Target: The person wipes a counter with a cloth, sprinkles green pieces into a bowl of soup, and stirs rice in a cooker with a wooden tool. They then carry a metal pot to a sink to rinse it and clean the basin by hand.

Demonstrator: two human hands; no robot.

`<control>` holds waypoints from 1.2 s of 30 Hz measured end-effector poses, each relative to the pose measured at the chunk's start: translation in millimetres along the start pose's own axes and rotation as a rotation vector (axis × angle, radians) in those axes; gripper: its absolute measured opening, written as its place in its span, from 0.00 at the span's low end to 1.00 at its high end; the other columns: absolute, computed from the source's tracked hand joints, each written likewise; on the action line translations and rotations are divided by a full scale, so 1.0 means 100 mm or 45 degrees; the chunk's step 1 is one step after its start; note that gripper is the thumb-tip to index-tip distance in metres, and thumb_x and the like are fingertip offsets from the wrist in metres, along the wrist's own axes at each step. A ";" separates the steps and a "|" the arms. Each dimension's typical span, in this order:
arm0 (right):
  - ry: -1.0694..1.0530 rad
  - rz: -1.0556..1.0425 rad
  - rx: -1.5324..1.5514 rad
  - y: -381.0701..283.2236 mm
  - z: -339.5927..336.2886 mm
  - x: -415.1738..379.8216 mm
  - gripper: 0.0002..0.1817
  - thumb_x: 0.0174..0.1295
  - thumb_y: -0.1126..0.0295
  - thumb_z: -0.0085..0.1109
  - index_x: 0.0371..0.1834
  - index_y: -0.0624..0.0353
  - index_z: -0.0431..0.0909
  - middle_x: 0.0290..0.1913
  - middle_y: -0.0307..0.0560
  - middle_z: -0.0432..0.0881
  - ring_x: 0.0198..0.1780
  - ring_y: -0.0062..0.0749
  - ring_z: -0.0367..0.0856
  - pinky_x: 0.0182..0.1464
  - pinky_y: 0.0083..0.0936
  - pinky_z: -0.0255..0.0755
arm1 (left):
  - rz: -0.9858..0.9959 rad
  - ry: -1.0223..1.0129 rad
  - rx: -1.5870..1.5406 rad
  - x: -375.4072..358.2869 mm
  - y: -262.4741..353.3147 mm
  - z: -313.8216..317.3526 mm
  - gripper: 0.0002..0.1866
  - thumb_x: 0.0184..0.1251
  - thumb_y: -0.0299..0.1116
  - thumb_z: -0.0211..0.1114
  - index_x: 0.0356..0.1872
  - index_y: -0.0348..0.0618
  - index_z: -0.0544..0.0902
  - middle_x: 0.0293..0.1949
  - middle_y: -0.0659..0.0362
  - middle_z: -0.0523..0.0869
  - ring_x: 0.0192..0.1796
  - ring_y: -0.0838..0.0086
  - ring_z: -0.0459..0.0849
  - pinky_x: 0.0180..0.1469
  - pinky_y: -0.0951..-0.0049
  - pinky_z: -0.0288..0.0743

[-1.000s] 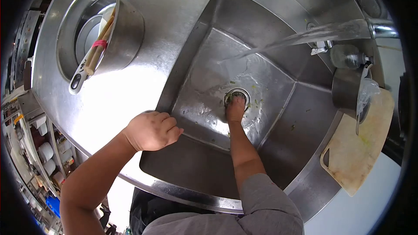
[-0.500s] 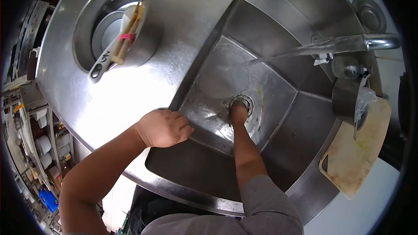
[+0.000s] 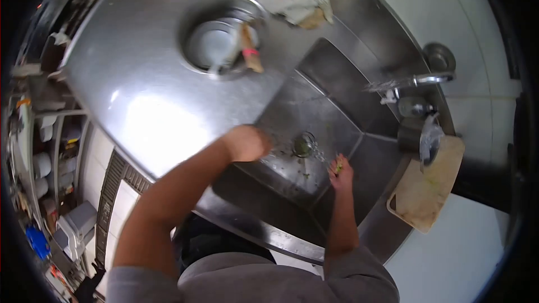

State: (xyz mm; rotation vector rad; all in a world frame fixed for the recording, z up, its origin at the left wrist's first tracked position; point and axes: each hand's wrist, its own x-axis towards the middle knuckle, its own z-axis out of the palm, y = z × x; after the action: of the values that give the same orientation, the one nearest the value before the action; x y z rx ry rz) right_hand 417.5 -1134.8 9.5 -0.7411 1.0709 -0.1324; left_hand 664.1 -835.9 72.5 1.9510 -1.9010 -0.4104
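My left hand [image 3: 247, 143] is closed over the near left rim of the steel sink [image 3: 348, 109]; the image is blurred and nothing shows inside it. My right hand [image 3: 341, 173] is over the right part of the basin, its fingers curled around green scraps [image 3: 338, 166]. To its left is the round drain [image 3: 304, 144], with green bits in and around it. Water runs from the faucet [image 3: 432, 78] on the right into the sink.
A steel pot [image 3: 188, 50] with utensils stands on the steel counter [image 3: 129, 39]. A crumpled cloth [image 3: 303, 1] lies behind the sink. At the right are a glass jar [image 3: 412, 107], a small pot [image 3: 410, 133] and a cutting board [image 3: 429, 185].
My right hand has come up out of the drain and moved right with green scraps. My left hand stays closed near the sink rim. The whole view has shifted.
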 end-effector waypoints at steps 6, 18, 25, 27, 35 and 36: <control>0.102 -0.311 0.047 -0.55 1.22 -0.74 0.13 0.70 0.66 0.46 0.25 0.51 0.66 0.19 0.30 0.62 0.17 0.14 0.57 0.17 0.15 0.53 | -0.814 0.533 -0.868 -0.20 0.86 -0.56 0.14 0.67 0.41 0.57 0.26 0.43 0.79 0.26 0.54 0.82 0.27 0.58 0.81 0.31 0.61 0.73; -1.231 -2.016 -1.485 1.63 5.87 -2.81 0.07 0.63 0.70 0.55 0.30 0.61 0.75 0.30 0.53 0.76 0.32 0.52 0.73 0.35 0.40 0.68 | -0.675 2.083 -2.979 -3.09 0.19 -2.01 0.14 0.72 0.42 0.48 0.34 0.45 0.77 0.33 0.58 0.81 0.36 0.71 0.81 0.44 0.68 0.77; -1.438 -2.116 -1.251 2.89 8.02 -3.46 0.05 0.61 0.69 0.56 0.33 0.58 0.75 0.36 0.48 0.78 0.41 0.47 0.73 0.47 0.39 0.63 | -0.394 2.250 -2.698 -5.27 -0.60 -3.01 0.14 0.72 0.35 0.42 0.35 0.43 0.77 0.37 0.55 0.83 0.42 0.69 0.82 0.51 0.64 0.76; -1.495 -2.221 -1.190 3.03 8.58 -3.57 0.05 0.60 0.68 0.57 0.34 0.57 0.75 0.37 0.47 0.79 0.41 0.45 0.73 0.50 0.38 0.61 | -0.312 2.216 -2.755 -5.73 -0.85 -3.40 0.15 0.72 0.36 0.41 0.36 0.43 0.77 0.38 0.55 0.82 0.43 0.67 0.82 0.53 0.63 0.76; -1.470 -2.537 -1.082 3.22 10.81 -3.17 0.08 0.60 0.65 0.58 0.39 0.55 0.77 0.40 0.45 0.79 0.46 0.42 0.74 0.61 0.46 0.58 | -0.103 2.143 -2.753 -6.72 -2.48 -4.61 0.26 0.77 0.50 0.30 0.48 0.39 0.73 0.52 0.49 0.79 0.56 0.61 0.77 0.63 0.58 0.69; -1.480 -2.522 -1.107 3.25 11.04 -3.07 0.08 0.60 0.65 0.58 0.39 0.55 0.77 0.40 0.45 0.79 0.46 0.42 0.74 0.61 0.46 0.58 | -0.103 2.154 -2.773 -6.81 -2.74 -4.65 0.26 0.77 0.50 0.30 0.48 0.39 0.73 0.52 0.49 0.79 0.56 0.61 0.77 0.63 0.58 0.69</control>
State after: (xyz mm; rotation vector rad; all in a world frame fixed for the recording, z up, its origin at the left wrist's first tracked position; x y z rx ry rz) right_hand 1104.4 -217.9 335.1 -2.0590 -1.1199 -0.7955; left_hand 1094.9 -121.8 316.6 0.1824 0.2422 -0.2816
